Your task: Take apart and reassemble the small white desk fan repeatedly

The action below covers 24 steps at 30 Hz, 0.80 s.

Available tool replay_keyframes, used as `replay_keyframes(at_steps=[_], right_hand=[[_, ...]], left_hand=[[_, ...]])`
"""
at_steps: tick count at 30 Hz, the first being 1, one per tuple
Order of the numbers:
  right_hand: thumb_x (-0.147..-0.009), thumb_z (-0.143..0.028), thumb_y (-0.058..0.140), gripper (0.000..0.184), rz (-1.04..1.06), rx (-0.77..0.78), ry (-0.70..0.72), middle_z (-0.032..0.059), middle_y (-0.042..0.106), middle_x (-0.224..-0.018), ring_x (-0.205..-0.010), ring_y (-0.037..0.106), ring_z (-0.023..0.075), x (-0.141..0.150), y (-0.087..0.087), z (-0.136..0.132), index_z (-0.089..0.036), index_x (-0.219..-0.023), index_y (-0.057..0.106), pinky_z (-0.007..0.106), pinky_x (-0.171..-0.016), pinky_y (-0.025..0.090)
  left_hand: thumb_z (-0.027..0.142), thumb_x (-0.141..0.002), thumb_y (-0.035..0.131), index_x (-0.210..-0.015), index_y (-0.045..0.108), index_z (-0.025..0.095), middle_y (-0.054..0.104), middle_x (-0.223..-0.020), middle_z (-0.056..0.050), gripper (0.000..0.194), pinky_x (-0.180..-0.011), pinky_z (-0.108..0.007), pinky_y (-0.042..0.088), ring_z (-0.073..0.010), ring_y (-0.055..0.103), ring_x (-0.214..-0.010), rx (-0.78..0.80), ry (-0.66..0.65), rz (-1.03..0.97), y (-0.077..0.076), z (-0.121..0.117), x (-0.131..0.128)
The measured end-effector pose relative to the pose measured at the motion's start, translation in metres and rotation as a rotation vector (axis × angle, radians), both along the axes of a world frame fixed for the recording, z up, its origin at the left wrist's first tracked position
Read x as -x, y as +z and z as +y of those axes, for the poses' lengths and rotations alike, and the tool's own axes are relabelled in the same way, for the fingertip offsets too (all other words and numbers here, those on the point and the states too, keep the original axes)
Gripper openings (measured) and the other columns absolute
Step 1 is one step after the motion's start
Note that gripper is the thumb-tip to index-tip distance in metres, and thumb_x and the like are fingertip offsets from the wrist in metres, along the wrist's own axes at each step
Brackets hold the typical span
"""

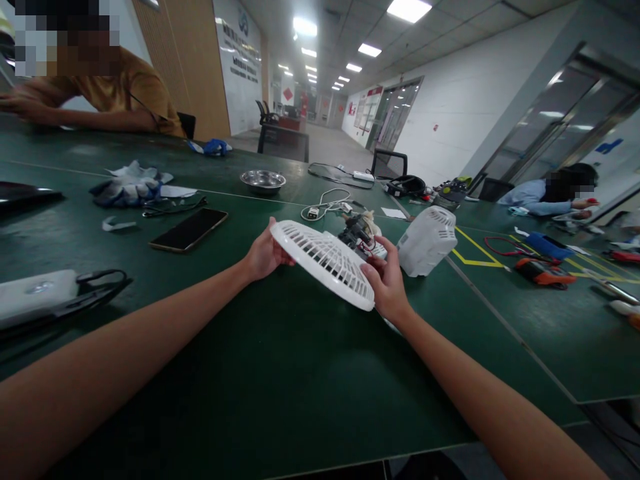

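A round white fan grille (325, 263) is held tilted above the green table, its slotted face toward me. My left hand (267, 253) grips its left rim, fingers tucked behind. At the right rim my right hand (390, 280) is closed, thumb on the front edge and fingers behind. Just behind the grille show a dark motor-like part (356, 231) and red wires; whether they are joined to it I cannot tell. A white plastic housing (427, 241) with vents stands on the table to the right of my right hand.
A smartphone (189, 230), a white device with a strap (37, 297) and gloves (131, 185) lie to the left. Beyond are a metal bowl (263, 181) and a white cable (327, 205). An orange multimeter (544, 273) lies right. Two people sit at the table.
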State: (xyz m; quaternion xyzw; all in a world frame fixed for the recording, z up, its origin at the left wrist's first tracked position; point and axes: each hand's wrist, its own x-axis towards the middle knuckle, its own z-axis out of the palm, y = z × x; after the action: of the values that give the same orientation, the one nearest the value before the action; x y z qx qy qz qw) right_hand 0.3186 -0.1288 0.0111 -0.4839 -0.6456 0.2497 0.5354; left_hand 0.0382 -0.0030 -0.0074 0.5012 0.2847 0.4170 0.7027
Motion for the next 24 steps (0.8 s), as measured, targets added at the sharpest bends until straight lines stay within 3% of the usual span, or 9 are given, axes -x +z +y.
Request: replay_keyframes(at_steps=[3,6,11,14,16,20,22,24], right_hand=[[-0.084,-0.055,0.079,0.09,-0.177,-0.058,0.006,0.0079,0.07,-0.111,-0.091,0.07,0.0254,0.0,-0.001,-0.001,-0.031,-0.155,0.03,0.048,-0.086,0.059],[-0.077,-0.057,0.084,0.096,-0.325,-0.077,-0.001,0.0099,0.071,-0.114,-0.092,0.07,0.027,0.0,-0.001,-0.002,-0.029,-0.151,0.031,0.05,-0.088,0.059],[-0.076,-0.058,0.084,0.092,-0.431,-0.106,0.04,0.0096,0.071,-0.115,-0.088,0.069,0.0255,-0.006,-0.002,0.002,-0.029,-0.148,0.034,0.048,-0.084,0.058],[-0.09,-0.053,0.07,0.071,-0.378,-0.153,0.06,0.0063,0.07,-0.11,-0.088,0.067,0.0228,-0.016,-0.004,0.011,-0.03,-0.148,0.035,0.045,-0.086,0.058],[-0.093,-0.048,0.065,0.062,-0.344,-0.216,-0.065,0.0074,0.068,-0.113,-0.093,0.067,0.0232,-0.025,-0.005,0.02,-0.029,-0.146,0.038,0.046,-0.088,0.058],[-0.082,-0.043,0.075,0.074,-0.487,-0.225,-0.398,0.0167,0.061,-0.135,-0.118,0.061,0.033,-0.044,-0.011,0.041,-0.022,-0.147,0.046,0.056,-0.103,0.051],[-0.078,-0.041,0.076,0.08,-0.527,-0.134,-0.421,0.0173,0.062,-0.135,-0.121,0.061,0.0358,-0.053,-0.015,0.049,-0.021,-0.149,0.046,0.06,-0.107,0.048],[-0.074,-0.04,0.079,0.083,-0.5,-0.02,-0.4,0.0129,0.07,-0.117,-0.106,0.068,0.0337,-0.059,-0.019,0.056,-0.021,-0.149,0.047,0.057,-0.102,0.052]], left_hand=[[0.07,-0.098,0.046,-0.118,0.071,0.011,0.079,-0.097,-0.016,0.067,-0.087,-0.044,0.061,-0.032,0.076,-0.095,0.162,-0.087,-0.078,0.006,-0.003,0.005],[0.051,-0.099,0.055,-0.118,0.071,0.008,0.08,-0.098,-0.016,0.05,-0.095,-0.045,0.06,-0.0317,0.077,-0.097,0.268,-0.142,-0.079,0.008,-0.003,0.01],[0.029,-0.098,0.059,-0.116,0.071,0.009,0.08,-0.099,-0.014,0.029,-0.093,-0.039,0.061,-0.025,0.078,-0.088,0.354,-0.165,-0.07,0.01,-0.001,0.013],[0.021,-0.098,0.059,-0.113,0.071,0.008,0.079,-0.101,-0.016,0.024,-0.092,-0.037,0.061,-0.023,0.078,-0.088,0.41,-0.196,-0.01,0.012,-0.001,0.011],[0.021,-0.099,0.058,-0.113,0.072,0.007,0.079,-0.102,-0.017,0.023,-0.092,-0.036,0.061,-0.0228,0.077,-0.088,0.424,-0.187,0.022,0.014,0.0,0.009],[0.022,-0.101,0.058,-0.114,0.072,0.007,0.079,-0.103,-0.017,0.024,-0.092,-0.037,0.061,-0.022,0.077,-0.087,0.413,-0.155,0.052,0.015,0.001,0.005],[0.021,-0.101,0.059,-0.114,0.072,0.007,0.079,-0.103,-0.016,0.023,-0.092,-0.037,0.061,-0.0215,0.077,-0.087,0.409,-0.132,0.059,0.015,0.001,0.002],[0.02,-0.1,0.06,-0.109,0.073,0.008,0.079,-0.101,-0.016,0.02,-0.089,-0.035,0.062,-0.021,0.077,-0.085,0.4,-0.097,0.061,0.015,-0.001,0.0]])
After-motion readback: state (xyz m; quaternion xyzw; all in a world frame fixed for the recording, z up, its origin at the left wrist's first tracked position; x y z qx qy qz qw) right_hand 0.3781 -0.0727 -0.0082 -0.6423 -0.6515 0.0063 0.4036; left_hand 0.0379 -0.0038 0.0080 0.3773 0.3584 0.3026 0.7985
